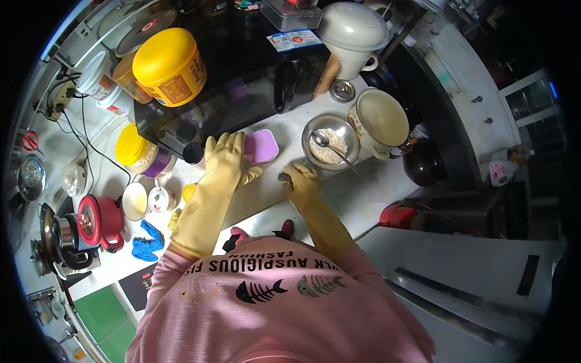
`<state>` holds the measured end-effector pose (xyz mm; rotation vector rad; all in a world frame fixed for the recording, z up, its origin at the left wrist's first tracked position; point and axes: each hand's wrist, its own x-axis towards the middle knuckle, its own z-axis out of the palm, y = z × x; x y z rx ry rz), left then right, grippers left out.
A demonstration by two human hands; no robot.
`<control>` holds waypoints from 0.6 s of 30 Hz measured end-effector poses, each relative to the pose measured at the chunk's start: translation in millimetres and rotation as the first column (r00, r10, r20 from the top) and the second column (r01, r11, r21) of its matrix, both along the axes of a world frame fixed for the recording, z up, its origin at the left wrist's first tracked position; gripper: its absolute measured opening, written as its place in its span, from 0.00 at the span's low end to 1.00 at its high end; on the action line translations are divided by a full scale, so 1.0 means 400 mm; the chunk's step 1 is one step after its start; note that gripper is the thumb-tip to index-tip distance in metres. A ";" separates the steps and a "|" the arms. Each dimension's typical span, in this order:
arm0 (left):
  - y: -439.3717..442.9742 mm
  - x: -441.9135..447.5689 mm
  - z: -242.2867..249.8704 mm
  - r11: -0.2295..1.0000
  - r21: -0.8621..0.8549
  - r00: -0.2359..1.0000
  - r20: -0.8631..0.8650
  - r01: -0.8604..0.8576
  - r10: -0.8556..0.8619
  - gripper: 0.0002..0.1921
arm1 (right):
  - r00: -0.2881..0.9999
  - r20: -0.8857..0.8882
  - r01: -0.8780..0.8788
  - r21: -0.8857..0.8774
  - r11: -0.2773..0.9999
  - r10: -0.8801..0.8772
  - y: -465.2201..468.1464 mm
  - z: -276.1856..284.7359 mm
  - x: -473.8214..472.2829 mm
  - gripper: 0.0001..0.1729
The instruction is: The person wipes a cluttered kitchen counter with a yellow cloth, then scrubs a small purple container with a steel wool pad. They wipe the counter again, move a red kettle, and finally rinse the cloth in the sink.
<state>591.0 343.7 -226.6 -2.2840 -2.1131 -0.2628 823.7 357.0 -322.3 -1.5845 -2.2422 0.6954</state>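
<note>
My left hand point(224, 159), in a long yellow rubber glove, lies spread out beside a container with a purple lid point(262, 146); whether it touches the lid I cannot tell. A black-capped jar point(194, 153) is just left of it. My right hand point(303, 183), gloved likewise, is curled over the counter point(258, 188) around a dark steel-wool scrubber point(284, 177). Behind it, towards the right, a steel bowl point(310, 154) holds pale flakes point(327, 152) and a metal spoon point(338, 153).
A black microwave oven point(240, 97) backs the counter. An enamel pot point(381, 118) stands right of the bowl. At left are a yellow-lidded jar point(136, 147), a white bowl point(135, 202), a cup point(161, 198), a red pot point(100, 222) and a blue cloth point(147, 242).
</note>
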 end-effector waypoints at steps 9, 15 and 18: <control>-0.436 -0.119 0.058 0.909 0.249 0.874 0.442 -0.334 0.200 0.15 | 0.886 -0.360 -0.040 0.567 0.822 0.291 0.002 0.077 0.002 0.23; -0.600 -0.164 -0.151 0.831 0.010 0.810 0.227 -0.557 0.540 0.29 | 0.890 -0.387 -0.148 0.251 0.957 0.239 -0.069 0.080 0.007 0.14; -0.565 -0.193 -0.221 0.635 -0.264 0.499 0.432 -0.726 0.751 0.21 | 0.866 -0.384 -0.257 0.205 0.944 0.319 -0.081 0.078 -0.028 0.14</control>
